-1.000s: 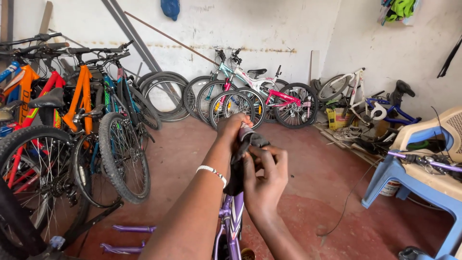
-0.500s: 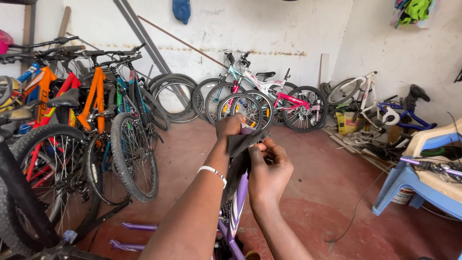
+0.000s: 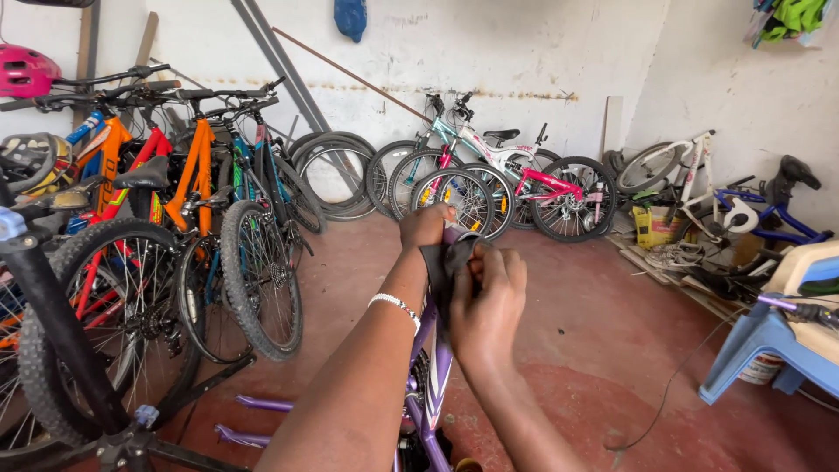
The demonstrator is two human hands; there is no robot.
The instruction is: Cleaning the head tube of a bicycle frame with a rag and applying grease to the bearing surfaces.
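In the head view my left hand (image 3: 426, 225) and my right hand (image 3: 486, 297) are both closed on a black rubbery part (image 3: 446, 260) at the upper end of a purple bicycle frame (image 3: 426, 363). The left hand grips the far top end; the right hand pinches the black part from the near side. A beaded bracelet (image 3: 395, 305) sits on my left wrist. My arms hide most of the frame below the hands.
A row of orange, red and blue bicycles (image 3: 188, 218) stands at the left, with a pink helmet (image 3: 26, 70) above. Small bikes (image 3: 516, 188) and loose tyres (image 3: 328, 170) lean on the back wall. A blue plastic chair (image 3: 778, 336) and clutter are at the right. Red floor (image 3: 594, 376).
The view has shifted a little to the left and down. My hands stay on the black part, with the right hand now wrapped further over it.
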